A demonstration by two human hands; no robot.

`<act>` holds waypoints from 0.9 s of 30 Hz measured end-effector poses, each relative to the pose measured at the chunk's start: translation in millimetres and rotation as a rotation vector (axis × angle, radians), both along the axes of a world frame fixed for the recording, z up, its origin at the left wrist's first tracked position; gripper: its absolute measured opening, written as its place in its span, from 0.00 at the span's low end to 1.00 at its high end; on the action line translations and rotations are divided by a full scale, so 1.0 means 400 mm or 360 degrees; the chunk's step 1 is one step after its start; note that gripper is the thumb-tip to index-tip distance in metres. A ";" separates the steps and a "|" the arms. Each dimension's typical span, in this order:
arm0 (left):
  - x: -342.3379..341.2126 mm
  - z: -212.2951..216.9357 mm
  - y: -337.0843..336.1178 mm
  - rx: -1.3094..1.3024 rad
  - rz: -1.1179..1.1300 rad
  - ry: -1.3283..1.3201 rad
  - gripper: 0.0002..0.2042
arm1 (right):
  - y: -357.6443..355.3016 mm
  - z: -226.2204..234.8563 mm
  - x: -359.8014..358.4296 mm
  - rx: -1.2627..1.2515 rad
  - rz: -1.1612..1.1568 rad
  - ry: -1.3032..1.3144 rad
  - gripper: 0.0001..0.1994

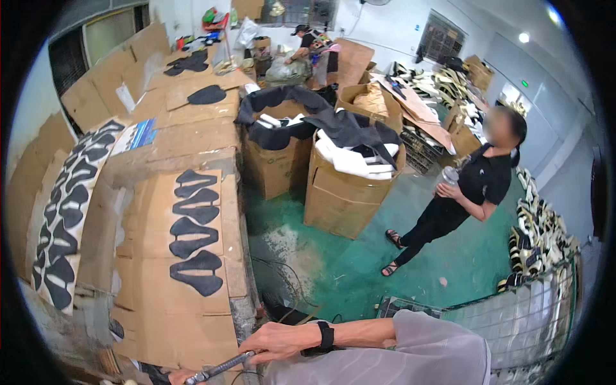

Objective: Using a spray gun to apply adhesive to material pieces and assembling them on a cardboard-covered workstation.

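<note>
The right hand (277,340) has its grip closed on one grey metal rod (218,368) at six o'clock. The left hand is out of view. Four black cutouts (194,232) lie on the cardboard-covered counter (154,301) at nine o'clock.

Black cutouts (196,237) on brown cardboard (160,301)

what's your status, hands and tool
Right hand shut on grey metal rod. Left hand barely in view at rod's low end. Cardboard-covered bench just beyond.
</note>
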State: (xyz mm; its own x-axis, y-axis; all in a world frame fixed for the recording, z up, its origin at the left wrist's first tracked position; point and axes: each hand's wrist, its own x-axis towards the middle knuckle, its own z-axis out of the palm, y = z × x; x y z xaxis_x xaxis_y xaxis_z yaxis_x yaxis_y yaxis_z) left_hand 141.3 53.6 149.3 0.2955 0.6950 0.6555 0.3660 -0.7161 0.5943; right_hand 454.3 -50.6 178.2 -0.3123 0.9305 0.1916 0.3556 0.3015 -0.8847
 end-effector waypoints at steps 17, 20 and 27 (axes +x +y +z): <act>0.102 0.089 0.038 -0.0413 0.0053 -0.0479 0.15 | -0.013 -0.014 0.009 0.0186 -0.0310 0.0070 0.18; 0.087 0.124 0.066 -0.0336 -0.0109 -0.0324 0.20 | -0.004 -0.010 -0.015 0.0247 -0.0408 0.0053 0.16; 0.050 0.126 0.074 -0.0417 -0.0063 -0.0239 0.13 | 0.013 0.002 -0.029 0.0093 -0.0357 -0.0128 0.16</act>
State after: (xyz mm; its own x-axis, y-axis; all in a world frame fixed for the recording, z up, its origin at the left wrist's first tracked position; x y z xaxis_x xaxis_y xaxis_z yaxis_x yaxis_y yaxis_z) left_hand 161.4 83.1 199.9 0.2392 0.8361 0.4937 0.2350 -0.5432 0.8061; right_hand 442.7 -45.6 179.2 -0.1157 0.9663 0.2299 0.4880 0.2569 -0.8342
